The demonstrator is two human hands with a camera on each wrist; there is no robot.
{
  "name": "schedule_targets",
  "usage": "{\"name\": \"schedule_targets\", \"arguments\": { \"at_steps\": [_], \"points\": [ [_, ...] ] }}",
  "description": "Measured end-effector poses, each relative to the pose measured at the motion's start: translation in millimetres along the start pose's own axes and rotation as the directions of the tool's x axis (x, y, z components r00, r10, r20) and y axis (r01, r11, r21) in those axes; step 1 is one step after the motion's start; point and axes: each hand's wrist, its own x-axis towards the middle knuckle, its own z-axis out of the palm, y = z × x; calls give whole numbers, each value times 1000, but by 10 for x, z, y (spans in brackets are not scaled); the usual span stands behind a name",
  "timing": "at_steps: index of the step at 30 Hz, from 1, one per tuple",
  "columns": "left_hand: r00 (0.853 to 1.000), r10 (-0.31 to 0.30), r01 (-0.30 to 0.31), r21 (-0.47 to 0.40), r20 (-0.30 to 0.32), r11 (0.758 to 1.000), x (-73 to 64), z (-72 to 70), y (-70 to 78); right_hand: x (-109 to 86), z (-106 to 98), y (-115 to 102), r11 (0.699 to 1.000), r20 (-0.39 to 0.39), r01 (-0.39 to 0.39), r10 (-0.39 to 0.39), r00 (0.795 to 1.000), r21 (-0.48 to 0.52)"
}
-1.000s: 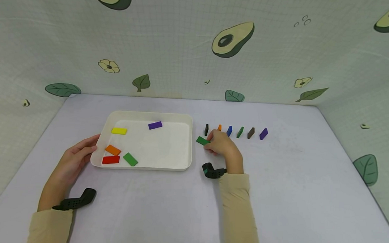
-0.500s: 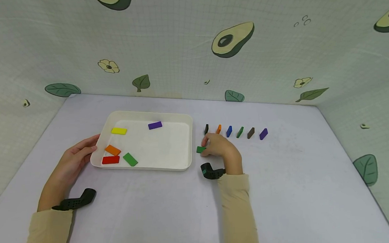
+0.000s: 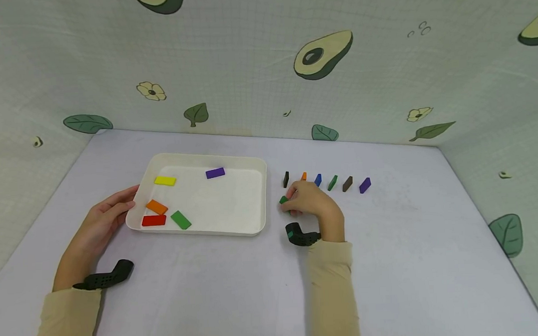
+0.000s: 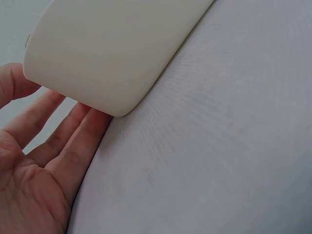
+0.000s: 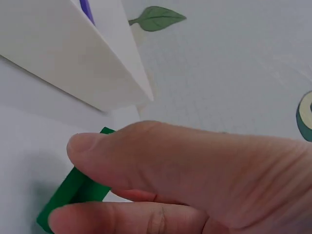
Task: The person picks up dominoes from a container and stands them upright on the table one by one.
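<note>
The right hand point(image 3: 313, 198) pinches the held green domino point(image 5: 68, 191) between thumb and fingers, with a narrow strip of table point(image 3: 202, 296) between it and the right wall of the white tray point(image 3: 225, 205). The left hand point(image 3: 101, 220), fingers extended, touches the tray's left end.

Just inside the rim from the left hand lie the red domino point(image 3: 154, 220) and the flat orange domino point(image 3: 157, 207); the flat green domino point(image 3: 181, 220) sits farther right, near the near wall. The yellow domino point(image 3: 165, 181) and flat purple domino point(image 3: 215, 173) lie toward the far wall.

Beyond the right hand and off to its right runs a spaced row of standing dominoes point(image 3: 348, 184): black, orange partly hidden by the hand, blue, green, brown, purple. Broad tabletop stretches from the right hand to the right edge and between the forearms. Avocado-print cloth point(image 3: 247, 73) rises beyond the far edge.
</note>
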Motion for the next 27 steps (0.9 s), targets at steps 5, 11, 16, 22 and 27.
{"name": "schedule_targets", "arguments": {
  "at_steps": [5, 11, 16, 22, 27],
  "points": [
    [1000, -2, 2, 0, 3, 1000, 5, 0, 4, -63, -102, 71, 994, -22, 35, -33, 999, 105],
    [1000, 13, -12, -29, 20, 999, 8, -14, -7, -60, -94, 86, 985, -51, 78, -71, 996, 151],
    [1000, 6, -6, -26, 19, 1000, 9, -16, -7, -42, -88, 112, 987, -60, 102, -95, 994, 127],
    [1000, -7, 7, 2, 3, 1000, 15, -7, 0, -32, -89, 130, 984, -56, 117, -110, 992, 137],
    [1000, -14, 14, 6, 0, 1000, 11, -1, 10, -41, -88, 128, 982, -50, 111, -105, 993, 155]
  ]
}}
